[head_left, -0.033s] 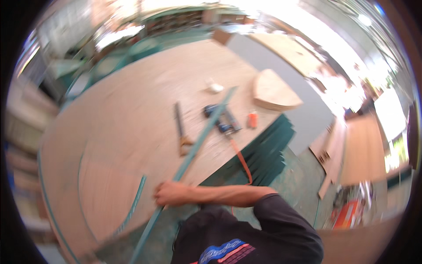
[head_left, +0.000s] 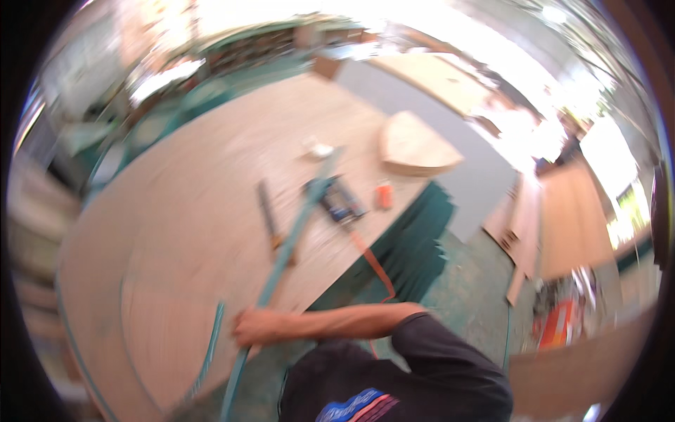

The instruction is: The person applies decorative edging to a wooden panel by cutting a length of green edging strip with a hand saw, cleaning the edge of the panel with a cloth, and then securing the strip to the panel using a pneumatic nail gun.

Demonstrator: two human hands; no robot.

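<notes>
My right hand point(head_left: 254, 327) reaches across from the lower right and is closed around a long thin teal strip point(head_left: 302, 218). The strip lies diagonally over a large plywood sheet point(head_left: 183, 211), running from near a small white object point(head_left: 320, 150) down past the sheet's front edge. A shorter curved teal strip point(head_left: 211, 344) lies just left of the hand. My left hand is not visible. The picture is blurred.
Beside the strip lie a hand saw point(head_left: 267, 211), a dark power tool point(head_left: 337, 200) and a small orange object point(head_left: 383, 195). A rounded plywood piece point(head_left: 415, 144) sits further back. An orange cord point(head_left: 373, 264) hangs over the edge by stacked teal strips point(head_left: 415, 239).
</notes>
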